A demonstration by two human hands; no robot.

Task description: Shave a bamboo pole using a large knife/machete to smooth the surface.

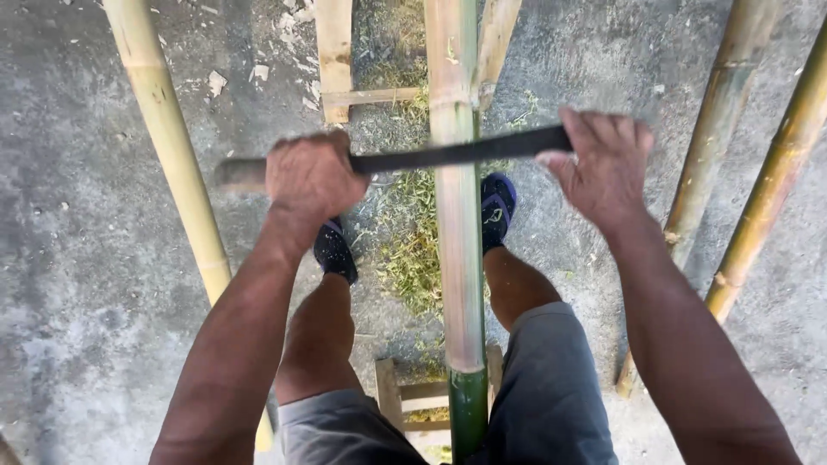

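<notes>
Blade (457,153) across bamboo pole (457,241), between left hand (310,176), right hand (603,164)

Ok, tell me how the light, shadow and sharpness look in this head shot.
Head view: even, soft daylight with no glare; only faint shadow on the concrete floor beneath the legs. The left hand and right hand on the dark blade look slightly smeared, and the wooden handle end is blurred. The bamboo pole stays fairly sharp.

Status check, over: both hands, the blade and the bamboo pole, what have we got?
Left hand clenched on the blade's wooden handle. Right hand pressing the far end of the dark blade. Blade lies across the peeled bamboo pole. Green shavings underfoot; nothing blocking.
</notes>
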